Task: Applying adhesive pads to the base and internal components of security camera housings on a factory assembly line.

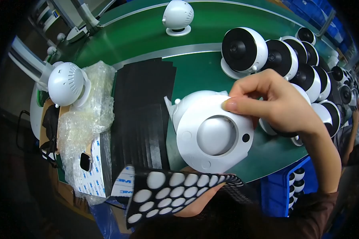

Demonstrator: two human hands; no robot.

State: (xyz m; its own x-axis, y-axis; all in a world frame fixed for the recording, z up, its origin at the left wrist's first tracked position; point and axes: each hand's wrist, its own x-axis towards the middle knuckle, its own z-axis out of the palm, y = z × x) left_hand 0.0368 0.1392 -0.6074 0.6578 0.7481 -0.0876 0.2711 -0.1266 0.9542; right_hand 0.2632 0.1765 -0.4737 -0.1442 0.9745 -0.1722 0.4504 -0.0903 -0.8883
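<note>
My right hand (275, 101) pinches the upper edge of a flat white ring-shaped base (187, 133), thumb on its face and fingers behind. This base belongs to a rounded white device (199, 97) lying on the table, bottom turned toward me. One black round spot (246, 138) shows on the right side of the ring. Below it, my left hand (197, 205) holds a curved black sheet (143, 184) with rows of white circles, its back printed white and blue. Most of my left fingers are hidden by the sheet.
A stack of black sheets (141, 111) lies left of the device. Bubble wrap (85, 119) and a watch (85, 161) are farther left, near another white device (66, 83). Several black-fronted devices (239, 49) crowd the right. One white device (178, 18) stands at the back; a blue crate (275, 195) sits lower right.
</note>
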